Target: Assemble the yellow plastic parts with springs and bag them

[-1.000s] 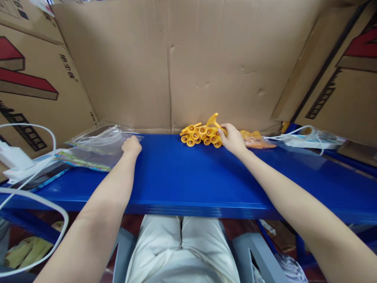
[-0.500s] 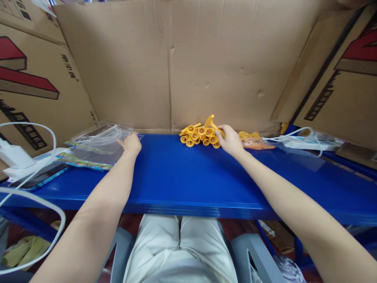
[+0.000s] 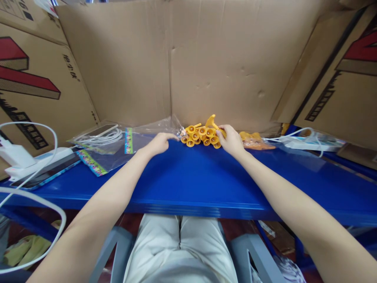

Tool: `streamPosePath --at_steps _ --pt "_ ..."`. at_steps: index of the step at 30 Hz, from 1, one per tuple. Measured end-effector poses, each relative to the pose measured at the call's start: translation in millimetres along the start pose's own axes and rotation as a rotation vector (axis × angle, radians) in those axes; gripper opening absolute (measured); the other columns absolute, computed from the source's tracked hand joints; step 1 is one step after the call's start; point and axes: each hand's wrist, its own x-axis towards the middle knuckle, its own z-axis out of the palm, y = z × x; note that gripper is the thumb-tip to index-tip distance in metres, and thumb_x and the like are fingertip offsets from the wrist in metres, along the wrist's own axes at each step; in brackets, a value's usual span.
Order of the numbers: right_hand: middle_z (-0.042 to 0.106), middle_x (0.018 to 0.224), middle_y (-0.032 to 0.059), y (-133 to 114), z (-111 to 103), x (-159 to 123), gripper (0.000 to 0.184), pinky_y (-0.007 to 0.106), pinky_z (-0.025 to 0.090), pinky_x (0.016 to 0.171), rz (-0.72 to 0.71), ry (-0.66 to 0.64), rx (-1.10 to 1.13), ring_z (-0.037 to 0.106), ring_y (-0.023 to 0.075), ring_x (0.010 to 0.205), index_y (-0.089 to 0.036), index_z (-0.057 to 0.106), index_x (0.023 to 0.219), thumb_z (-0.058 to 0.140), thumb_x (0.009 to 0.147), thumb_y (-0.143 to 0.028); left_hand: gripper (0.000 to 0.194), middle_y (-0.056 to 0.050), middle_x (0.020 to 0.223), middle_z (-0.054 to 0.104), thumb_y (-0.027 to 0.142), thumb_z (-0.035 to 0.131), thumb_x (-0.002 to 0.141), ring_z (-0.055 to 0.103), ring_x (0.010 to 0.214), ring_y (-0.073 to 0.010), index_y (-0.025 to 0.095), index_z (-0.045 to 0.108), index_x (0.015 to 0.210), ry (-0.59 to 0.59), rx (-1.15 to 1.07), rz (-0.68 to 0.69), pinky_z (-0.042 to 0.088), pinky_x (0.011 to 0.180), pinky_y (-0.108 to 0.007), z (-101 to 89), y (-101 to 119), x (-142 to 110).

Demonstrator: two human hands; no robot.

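Note:
My left hand (image 3: 160,144) is closed on a clear plastic bag (image 3: 150,129) with a colourful printed strip, its open end by the yellow pieces. My right hand (image 3: 232,140) has its fingers closed around the right end of a bunch of yellow plastic pieces (image 3: 202,133). Several of these have round, cup-shaped ends facing me, and one flatter piece sticks up at the top. Exactly which piece my fingers grip is hidden. Just right of that hand lie more orange-yellow pieces (image 3: 253,140) in clear plastic.
More clear bags (image 3: 96,159) with printed edges lie on the left of the blue table (image 3: 188,181), by a coiled white cable (image 3: 113,136). A phone (image 3: 47,173) and a white power strip (image 3: 44,161) sit at far left, another strip (image 3: 313,144) at right. Cardboard (image 3: 188,63) walls the back.
My left hand has moved right from the bag pile to beside the yellow pieces, drawing one clear bag along. My right hand has stayed on the bunch.

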Motion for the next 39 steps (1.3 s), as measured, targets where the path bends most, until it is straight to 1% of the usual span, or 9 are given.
streamPosePath --at_steps 4,9,12,16,22,28,33,35,39 --pt "0.065 0.109 0.0137 -1.9 0.1 -0.6 0.028 0.041 0.049 0.081 -0.026 0.037 0.034 0.060 0.0288 0.101 -0.019 0.060 0.105 0.041 0.090 -0.034 0.057 0.002 0.105 0.073 0.000 0.037 0.056 0.064 0.106 -0.0149 0.022 0.075 0.093 -0.265 -0.120 0.029 0.044 0.100 -0.028 12.2 -8.8 1.2" --pt "0.065 0.108 0.0125 -12.2 -0.4 -3.5 0.029 0.040 0.050 0.082 -0.099 0.046 0.062 0.061 0.0279 0.101 -0.020 0.060 0.107 0.043 0.090 -0.036 0.037 0.001 0.096 0.075 0.012 0.050 0.064 0.068 0.093 -0.0171 0.023 0.075 0.089 -0.343 -0.140 -0.031 0.049 0.088 -0.026 6.5 -20.1 1.6" --pt "0.064 0.108 0.0113 -20.8 1.0 -6.8 0.028 0.041 0.050 0.081 -0.163 0.024 0.063 0.061 0.0275 0.100 -0.022 0.059 0.109 0.045 0.090 -0.037 0.027 -0.001 0.094 0.076 0.022 0.055 0.070 0.068 0.088 -0.0173 0.021 0.075 0.088 -0.316 -0.124 -0.034 0.049 0.082 -0.025 3.7 -20.5 2.9" --pt "0.063 0.108 0.0120 -31.2 6.0 -12.6 0.027 0.041 0.051 0.082 -0.293 -0.038 0.070 0.061 0.0277 0.102 -0.021 0.059 0.110 0.045 0.091 -0.035 0.028 -0.004 0.090 0.076 0.026 0.057 0.072 0.068 0.084 -0.0177 0.018 0.074 0.093 -0.267 -0.115 -0.095 0.050 0.075 -0.024 5.5 -21.3 4.7" --pt "0.062 0.107 0.0118 -41.2 17.7 -22.0 0.024 0.040 0.052 0.079 -0.435 -0.216 0.035 0.062 0.0271 0.097 -0.020 0.059 0.107 0.045 0.093 -0.034 0.034 -0.005 0.090 0.076 0.028 0.058 0.072 0.068 0.080 -0.0178 0.017 0.073 0.099 -0.287 -0.139 -0.153 0.050 0.070 -0.025 4.2 -19.9 3.3" --pt "0.061 0.106 0.0109 -35.3 33.1 -22.5 0.021 0.037 0.052 0.080 -0.567 -0.379 0.131 0.062 0.0236 0.093 -0.019 0.060 0.106 0.050 0.091 -0.030 0.036 -0.006 0.088 0.076 0.030 0.051 0.077 0.068 0.077 -0.0176 0.015 0.072 0.102 -0.271 -0.136 -0.140 0.051 0.067 -0.024 6.4 -17.6 2.8" --pt "0.065 0.104 0.0103 -28.9 37.6 -20.0 0.023 0.037 0.050 0.084 -0.536 -0.430 0.166 0.063 0.0225 0.094 -0.018 0.062 0.108 0.054 0.087 -0.023 0.030 -0.005 0.094 0.075 0.024 0.050 0.078 0.068 0.089 -0.0186 0.018 0.073 0.096 -0.125 0.137 -0.162 0.051 0.078 -0.024 2.3 -20.4 2.6" --pt "0.067 0.105 0.0114 -29.0 36.6 -19.6 0.023 0.037 0.049 0.086 -0.503 -0.458 0.145 0.063 0.0233 0.096 -0.016 0.063 0.108 0.054 0.088 -0.023 0.028 -0.007 0.102 0.074 0.022 0.052 0.076 0.066 0.100 -0.0230 0.019 0.073 0.095 -0.022 0.303 -0.272 0.049 0.086 -0.028 -4.9 -24.7 0.2" --pt "0.068 0.106 0.0123 -32.8 32.2 -19.6 0.024 0.037 0.049 0.085 -0.461 -0.493 0.100 0.064 0.0244 0.097 -0.014 0.063 0.108 0.054 0.089 -0.024 0.035 -0.018 0.114 0.068 0.024 0.059 0.073 0.062 0.107 -0.0347 0.014 0.071 0.104 0.080 0.473 -0.669 0.050 0.087 -0.042 -23.1 -38.6 -7.6"
